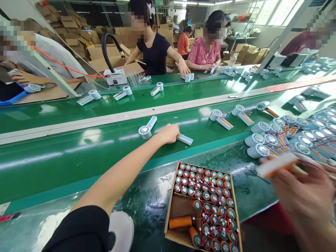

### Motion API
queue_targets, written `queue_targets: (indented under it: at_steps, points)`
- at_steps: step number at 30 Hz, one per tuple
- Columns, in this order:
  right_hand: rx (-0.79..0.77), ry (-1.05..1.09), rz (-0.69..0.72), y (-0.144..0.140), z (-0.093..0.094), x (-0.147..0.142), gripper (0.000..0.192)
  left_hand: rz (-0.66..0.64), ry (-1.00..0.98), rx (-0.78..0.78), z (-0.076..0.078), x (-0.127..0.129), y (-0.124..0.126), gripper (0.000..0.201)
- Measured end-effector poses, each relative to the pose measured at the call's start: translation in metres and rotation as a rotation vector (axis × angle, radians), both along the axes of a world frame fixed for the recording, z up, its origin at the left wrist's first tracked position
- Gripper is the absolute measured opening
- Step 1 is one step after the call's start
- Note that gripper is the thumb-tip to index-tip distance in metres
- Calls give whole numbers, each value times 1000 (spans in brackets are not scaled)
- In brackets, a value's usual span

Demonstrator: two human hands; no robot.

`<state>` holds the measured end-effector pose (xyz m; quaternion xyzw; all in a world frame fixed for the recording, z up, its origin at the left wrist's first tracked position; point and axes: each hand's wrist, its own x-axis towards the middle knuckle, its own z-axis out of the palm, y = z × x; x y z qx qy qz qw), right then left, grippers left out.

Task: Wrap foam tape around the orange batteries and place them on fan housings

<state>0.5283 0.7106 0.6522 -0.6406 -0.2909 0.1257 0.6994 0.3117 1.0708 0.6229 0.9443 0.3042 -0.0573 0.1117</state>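
Note:
My left hand (169, 133) reaches over the green belt, fingers closed on a white handheld unit. The unit's flat handle (185, 139) sticks out to the right, while its other end is hidden under my fingers. Just left of it lies another white unit with a round head (145, 132) and an angled handle. At the lower right, my right hand (301, 190) is closed on a white handle piece (278, 164) with an orange strip along its underside. Motion blurs this hand, and the far end of the piece is hard to make out.
A cardboard box (171, 210) of orange battery cells with red wires stands on the near bench. Many white round-headed units (258, 150) crowd the right side. A white tape roll (123, 231) lies near my left arm. Co-workers (157, 49) sit across the belt.

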Motion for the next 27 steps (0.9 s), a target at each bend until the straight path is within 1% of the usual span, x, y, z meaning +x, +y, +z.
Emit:
queue_targets:
  at_steps: [2,4,6,7,8,9,10,11,15,17,18,20,22,23,24,25,26,27]
  points:
    - [12,-50,251,65,3,-17,51,-13,-28,-51,3,1,-1,7]
    - [-89,-248,472,132,-4,-27,47,-1,-54,-84,10,1,1,7]
    - [-310,-602,625,187,-16,-35,37,44,-75,-96,16,2,1,10]
    - [-434,-795,682,206,-22,-38,34,74,-85,-98,17,2,0,12]
    - [-547,-965,725,220,-27,-41,33,106,-96,-99,17,3,-1,14]
    - [-636,-1097,755,228,-32,-43,32,139,-110,-100,16,5,-3,17]
    - [-696,-1182,778,231,-36,-45,32,170,-127,-101,14,7,-5,20]
    - [-728,-1221,791,232,-39,-46,32,198,-143,-103,11,9,-7,23]
    - [-825,-1291,810,232,-45,-50,37,270,-184,-122,-1,19,-14,33]
    - [-887,-1312,806,239,-46,-57,38,287,-187,-136,-1,22,-16,32]
    - [-916,-1318,800,244,-46,-60,38,291,-188,-141,1,24,-17,32]
    - [-948,-1328,781,252,-45,-65,36,289,-201,-149,11,28,-20,29]
    - [-937,-1335,758,256,-41,-62,33,277,-236,-143,29,30,-27,25]
    - [-918,-1335,739,255,-38,-56,31,269,-265,-129,39,27,-35,25]
    - [-893,-1333,711,251,-35,-47,28,260,-301,-108,50,18,-45,29]
    - [-865,-1325,671,247,-31,-36,25,248,-338,-82,59,4,-59,37]
    - [-833,-1312,619,241,-28,-24,22,224,-378,-51,66,-18,-77,46]
    - [-799,-1292,559,234,-25,-10,19,196,-412,-17,68,-48,-99,53]
